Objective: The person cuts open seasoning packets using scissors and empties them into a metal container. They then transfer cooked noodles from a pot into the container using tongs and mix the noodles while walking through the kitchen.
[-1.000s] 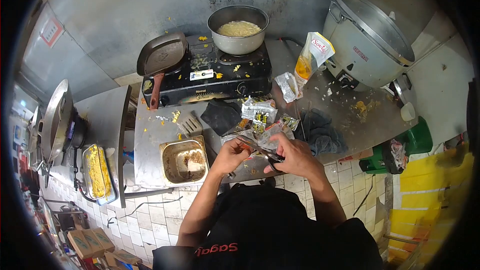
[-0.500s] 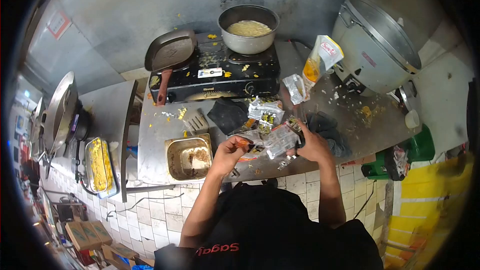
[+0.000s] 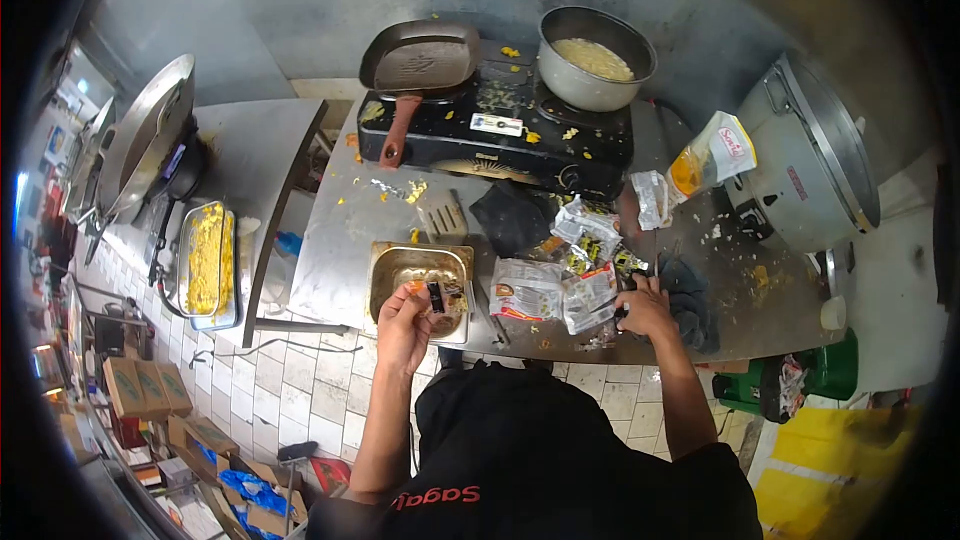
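Note:
My left hand (image 3: 402,330) is raised over the near edge of a square metal pan (image 3: 376,275). Its fingertips pinch a small black piece (image 3: 436,297); something orange shows at the fingers, and the kind is unclear. My right hand (image 3: 648,306) is low at the counter's front, fingers curled round something dark that I cannot make out. Just left of it lies a silver packet (image 3: 590,296), with a white and red packet (image 3: 527,288) beside that. More crumpled wrappers (image 3: 585,230) lie behind them. A dark cloth (image 3: 686,300) is bunched to the right of this hand.
A gas stove (image 3: 480,145) carries a square frying pan (image 3: 420,55) and a pot (image 3: 597,80) of pale food. A slotted spatula (image 3: 442,216) and a black cloth (image 3: 510,218) lie before it. A pouch (image 3: 712,155) and a large cooker (image 3: 800,180) stand right.
My left hand has moved left from the packets to over the metal pan, holding the small black piece. The clear and silver packaging between my hands now lies down. The view has turned left.

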A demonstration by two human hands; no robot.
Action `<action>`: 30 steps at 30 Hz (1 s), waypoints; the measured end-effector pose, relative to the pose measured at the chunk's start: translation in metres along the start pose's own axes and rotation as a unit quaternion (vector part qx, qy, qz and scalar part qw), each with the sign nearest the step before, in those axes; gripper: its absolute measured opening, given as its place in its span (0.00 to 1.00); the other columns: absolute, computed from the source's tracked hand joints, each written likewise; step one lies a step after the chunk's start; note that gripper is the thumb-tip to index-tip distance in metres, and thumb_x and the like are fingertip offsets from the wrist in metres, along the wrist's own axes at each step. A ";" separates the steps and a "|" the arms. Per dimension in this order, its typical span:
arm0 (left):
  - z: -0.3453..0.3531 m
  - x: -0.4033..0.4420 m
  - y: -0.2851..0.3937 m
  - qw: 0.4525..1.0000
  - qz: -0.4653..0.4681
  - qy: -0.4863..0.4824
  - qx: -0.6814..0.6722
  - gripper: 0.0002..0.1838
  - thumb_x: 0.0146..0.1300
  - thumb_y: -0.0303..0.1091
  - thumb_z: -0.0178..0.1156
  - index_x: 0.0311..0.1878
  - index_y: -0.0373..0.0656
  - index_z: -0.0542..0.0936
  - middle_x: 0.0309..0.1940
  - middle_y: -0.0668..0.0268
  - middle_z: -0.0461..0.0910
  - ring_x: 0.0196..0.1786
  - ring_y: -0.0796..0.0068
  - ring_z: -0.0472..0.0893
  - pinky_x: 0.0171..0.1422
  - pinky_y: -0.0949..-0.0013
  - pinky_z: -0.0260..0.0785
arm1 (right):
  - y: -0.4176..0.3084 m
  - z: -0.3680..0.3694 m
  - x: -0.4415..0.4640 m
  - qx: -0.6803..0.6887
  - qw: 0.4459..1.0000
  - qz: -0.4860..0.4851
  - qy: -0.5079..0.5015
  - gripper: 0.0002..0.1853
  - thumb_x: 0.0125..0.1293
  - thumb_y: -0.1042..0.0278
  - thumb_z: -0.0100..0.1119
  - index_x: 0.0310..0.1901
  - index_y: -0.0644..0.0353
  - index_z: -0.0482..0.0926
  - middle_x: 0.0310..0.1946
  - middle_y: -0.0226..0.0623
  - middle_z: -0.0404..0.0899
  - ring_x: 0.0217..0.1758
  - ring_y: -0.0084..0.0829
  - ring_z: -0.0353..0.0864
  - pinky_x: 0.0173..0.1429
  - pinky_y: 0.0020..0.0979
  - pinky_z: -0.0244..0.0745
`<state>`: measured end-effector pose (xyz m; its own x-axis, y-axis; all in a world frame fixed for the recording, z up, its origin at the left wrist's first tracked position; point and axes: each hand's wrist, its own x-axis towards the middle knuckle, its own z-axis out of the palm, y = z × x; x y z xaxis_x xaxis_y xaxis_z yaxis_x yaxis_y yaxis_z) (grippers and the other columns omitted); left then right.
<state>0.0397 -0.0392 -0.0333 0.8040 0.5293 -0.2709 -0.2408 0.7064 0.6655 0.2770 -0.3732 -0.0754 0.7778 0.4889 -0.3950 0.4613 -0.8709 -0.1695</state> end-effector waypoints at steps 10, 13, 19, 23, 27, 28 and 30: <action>-0.029 0.001 0.019 0.995 -0.064 0.077 -0.024 0.05 0.68 0.22 0.53 0.42 0.44 0.74 0.39 0.69 0.79 0.38 0.80 0.79 0.45 0.71 0.80 | -0.169 -0.039 -0.031 0.364 0.913 -0.166 -0.083 0.17 0.67 0.56 0.64 0.48 0.61 0.81 0.42 0.39 0.83 0.42 0.25 0.83 0.45 0.28 0.77; -0.038 -0.002 0.020 0.993 -0.090 0.075 -0.033 0.04 0.67 0.22 0.54 0.42 0.43 0.75 0.38 0.69 0.79 0.40 0.79 0.80 0.46 0.71 0.79 | -0.241 -0.001 -0.037 0.585 0.782 -0.083 -0.199 0.19 0.70 0.58 0.61 0.53 0.64 0.76 0.42 0.40 0.84 0.42 0.28 0.84 0.39 0.25 0.79; -0.044 -0.005 0.039 0.986 -0.101 0.062 0.114 0.09 0.68 0.25 0.58 0.49 0.35 0.76 0.38 0.64 0.79 0.40 0.79 0.80 0.45 0.72 0.78 | -0.279 0.021 -0.026 0.698 0.688 0.001 -0.199 0.11 0.70 0.63 0.61 0.46 0.62 0.78 0.38 0.36 0.84 0.33 0.22 0.83 0.34 0.21 0.77; -0.058 0.002 0.056 0.934 -0.107 -0.022 0.339 0.10 0.68 0.27 0.59 0.48 0.31 0.77 0.37 0.62 0.81 0.33 0.76 0.82 0.34 0.75 0.78 | -0.288 0.017 -0.028 0.687 0.710 0.037 -0.148 0.10 0.69 0.64 0.63 0.42 0.62 0.80 0.36 0.34 0.84 0.32 0.22 0.83 0.32 0.21 0.77; -0.057 0.009 0.071 0.915 -0.130 -0.045 0.380 0.10 0.67 0.26 0.60 0.48 0.30 0.78 0.38 0.60 0.81 0.33 0.76 0.82 0.36 0.75 0.79 | -0.309 0.009 -0.039 0.692 0.704 0.065 -0.146 0.10 0.68 0.63 0.64 0.40 0.62 0.81 0.33 0.30 0.83 0.28 0.19 0.79 0.32 0.20 0.74; -0.059 0.010 0.072 0.914 -0.133 -0.058 0.380 0.10 0.67 0.26 0.60 0.48 0.29 0.78 0.38 0.60 0.81 0.34 0.76 0.83 0.37 0.75 0.79 | -0.314 0.009 -0.041 0.688 0.707 0.076 -0.148 0.10 0.68 0.63 0.64 0.40 0.61 0.81 0.32 0.28 0.82 0.27 0.17 0.77 0.31 0.19 0.73; -0.061 0.012 0.074 0.912 -0.139 -0.078 0.378 0.10 0.67 0.26 0.60 0.48 0.29 0.78 0.38 0.59 0.81 0.34 0.76 0.83 0.38 0.74 0.80 | -0.320 0.015 -0.044 0.669 0.730 0.061 -0.130 0.09 0.67 0.63 0.65 0.39 0.60 0.82 0.31 0.26 0.81 0.26 0.16 0.74 0.29 0.18 0.71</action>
<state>-0.0020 0.0481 -0.0300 0.8580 0.2645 -0.4403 0.3812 0.2467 0.8910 0.0888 -0.1164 -0.0170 0.5910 0.5289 -0.6090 -0.5686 -0.2624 -0.7797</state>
